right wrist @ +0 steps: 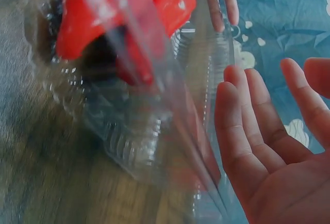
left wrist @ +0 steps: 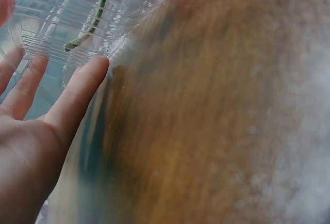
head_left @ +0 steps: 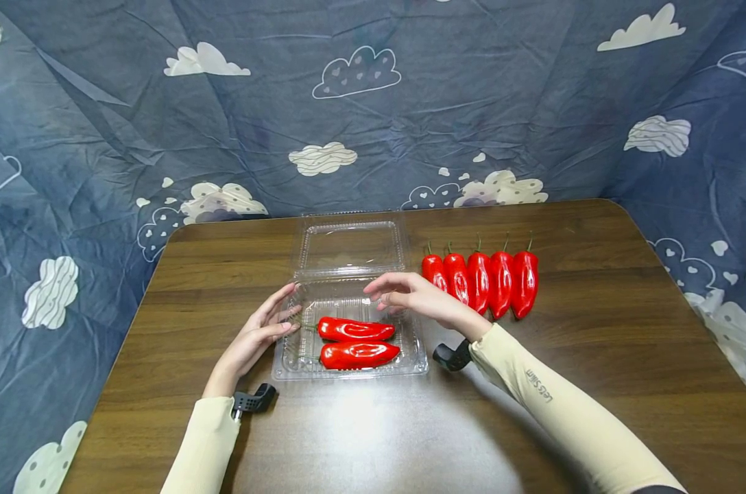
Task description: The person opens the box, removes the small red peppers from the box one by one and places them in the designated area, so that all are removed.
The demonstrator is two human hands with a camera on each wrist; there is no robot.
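Clear plastic container (head_left: 342,374), ribbed, stands on the worktop (head_left: 595,295) between the two hands; its lid (head_left: 353,247) lies folded back, beyond both.

Left hand (head_left: 258,343): at the container's near-left corner region, along the side wall. Fingers extended and spread, thumb apart from them; left wrist view shows fingertips against the ribbed plastic. Touching, without a closed grasp.

Right hand (head_left: 419,296): over the container's far right part, palm turned inward. Fingers loosely bent and apart, thumb clear of them; nothing held. Whether any fingertip meets the plastic, cannot tell.

Two red peppers, glossy, lie crosswise in the container, to the right of the left hand and on the wearer's side of the right. The farther pepper (head_left: 356,330) is just beside the nearer pepper (head_left: 359,355). Green stems point toward the left hand; one stem (left wrist: 95,20) shows close to its fingertips.

Five more peppers (head_left: 480,274) in a side-by-side row on the worktop, right of and beyond the right hand, stems pointing away; the right wrist partly covers the leftmost ones.

Pale sleeves (head_left: 552,398) and black straps (head_left: 453,355) at both wrists. Blue cloth (head_left: 348,123) with cloud prints, beyond both hands.
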